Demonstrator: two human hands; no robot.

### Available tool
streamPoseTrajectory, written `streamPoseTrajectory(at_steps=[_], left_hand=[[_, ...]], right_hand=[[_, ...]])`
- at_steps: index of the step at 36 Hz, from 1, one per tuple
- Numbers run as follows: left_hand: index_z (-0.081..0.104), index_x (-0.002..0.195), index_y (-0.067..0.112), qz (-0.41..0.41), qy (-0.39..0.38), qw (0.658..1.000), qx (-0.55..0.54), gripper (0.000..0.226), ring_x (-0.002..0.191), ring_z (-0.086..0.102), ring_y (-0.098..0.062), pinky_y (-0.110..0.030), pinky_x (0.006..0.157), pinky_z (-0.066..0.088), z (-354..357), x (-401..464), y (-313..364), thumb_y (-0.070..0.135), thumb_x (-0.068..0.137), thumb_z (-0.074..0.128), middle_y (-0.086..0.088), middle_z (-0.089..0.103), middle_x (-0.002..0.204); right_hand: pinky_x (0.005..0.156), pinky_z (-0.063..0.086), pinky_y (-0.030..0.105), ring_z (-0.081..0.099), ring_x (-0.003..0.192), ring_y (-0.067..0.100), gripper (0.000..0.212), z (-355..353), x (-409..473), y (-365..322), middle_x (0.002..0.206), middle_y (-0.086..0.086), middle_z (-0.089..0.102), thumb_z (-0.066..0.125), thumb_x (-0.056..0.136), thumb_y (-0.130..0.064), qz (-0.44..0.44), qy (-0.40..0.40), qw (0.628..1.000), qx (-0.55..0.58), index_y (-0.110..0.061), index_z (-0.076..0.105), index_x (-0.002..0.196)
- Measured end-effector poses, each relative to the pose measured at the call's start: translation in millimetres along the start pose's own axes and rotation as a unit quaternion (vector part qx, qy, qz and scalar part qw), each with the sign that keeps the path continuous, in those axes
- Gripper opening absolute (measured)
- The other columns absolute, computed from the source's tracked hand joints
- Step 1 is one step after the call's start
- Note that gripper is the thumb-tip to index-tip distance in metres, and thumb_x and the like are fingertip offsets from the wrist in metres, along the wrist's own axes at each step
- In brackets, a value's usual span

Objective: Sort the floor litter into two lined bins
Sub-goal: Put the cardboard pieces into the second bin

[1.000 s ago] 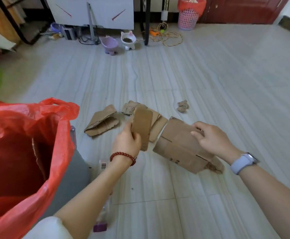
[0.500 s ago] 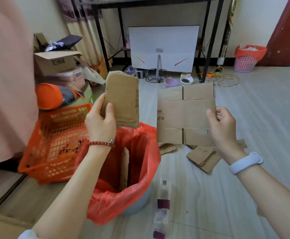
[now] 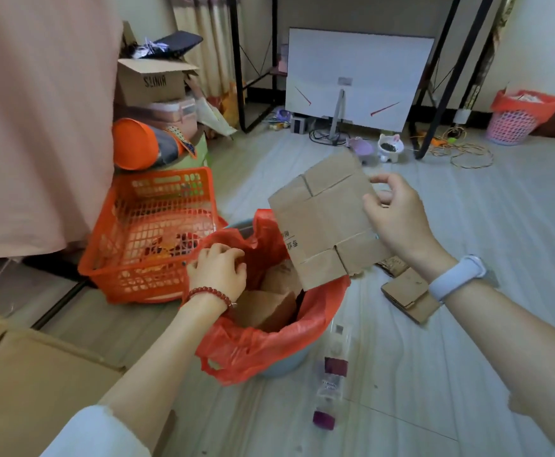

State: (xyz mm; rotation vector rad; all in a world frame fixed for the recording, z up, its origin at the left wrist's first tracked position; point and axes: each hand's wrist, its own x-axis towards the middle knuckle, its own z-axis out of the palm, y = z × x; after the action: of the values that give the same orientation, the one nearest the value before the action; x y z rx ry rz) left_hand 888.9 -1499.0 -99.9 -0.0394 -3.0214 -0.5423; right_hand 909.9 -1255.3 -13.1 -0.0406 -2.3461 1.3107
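Hands: we count two. The right hand [image 3: 398, 222] pinches the flattened cardboard sheet [image 3: 324, 222] by its right edge, thumb in front. The left hand [image 3: 218, 275] is curled at the liner's near rim; we cannot tell whether it grips the plastic.
Bins: two in our view. A pale bin with a red plastic liner [image 3: 269, 344] sits under our hands; a pink lattice bin [image 3: 513, 122], also red-lined, stands by the far wall.
Cardboard: the held sheet hangs tilted over the near bin's right rim; brown pieces [image 3: 266, 305] lie inside; a folded piece [image 3: 409, 298] lies on the floor to the right.
Bottle: one clear bottle [image 3: 330, 377] with a purple cap lies just beside the near bin.
Basket: one orange mesh basket [image 3: 151, 235] touches the liner's left.
Floor: pale grey streaked tile [image 3: 467, 357], smooth.
Room: a white board [image 3: 358, 80] leans under a black-framed desk.
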Motion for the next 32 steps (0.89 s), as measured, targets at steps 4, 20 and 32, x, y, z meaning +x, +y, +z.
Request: streamPoseTrajectory(at_steps=[4,20,32], left_hand=[[0.048,0.13,0.026,-0.03,0.034,0.999,-0.019,0.04,0.131,0.03,-0.025,-0.046,0.104,0.027,-1,-1,-21,0.027,0.09,0.049,-0.002,0.039,0.14],[0.019,0.147,0.013,-0.089,0.01,0.963,-0.255,0.054,0.129,0.037,-0.029,-0.032,0.102,0.033,35,-14,-54,0.004,0.095,0.031,-0.015,0.032,0.145],[0.023,0.145,0.019,-0.086,-0.003,0.988,-0.13,0.052,0.134,0.032,-0.028,-0.048,0.105,0.033,30,-10,-56,0.014,0.095,0.035,-0.006,0.025,0.151]], right_hand=[[0.074,0.045,0.037,0.059,0.084,0.033,0.024,32,3,-17,0.085,0.018,0.067,0.048,0.087,-0.011,-0.093,-0.11,0.981,-0.133,-0.017,0.053,0.109],[0.083,0.042,0.038,0.042,0.122,0.029,0.041,165,-11,29,0.137,0.008,0.044,0.04,0.091,-0.012,-0.226,-0.438,0.71,-0.503,-0.021,0.049,0.13],[0.107,0.033,0.033,0.041,0.129,0.025,0.041,151,-26,85,0.138,0.004,0.049,0.038,0.094,-0.011,-0.045,-0.571,0.708,-0.414,-0.015,0.05,0.132]])
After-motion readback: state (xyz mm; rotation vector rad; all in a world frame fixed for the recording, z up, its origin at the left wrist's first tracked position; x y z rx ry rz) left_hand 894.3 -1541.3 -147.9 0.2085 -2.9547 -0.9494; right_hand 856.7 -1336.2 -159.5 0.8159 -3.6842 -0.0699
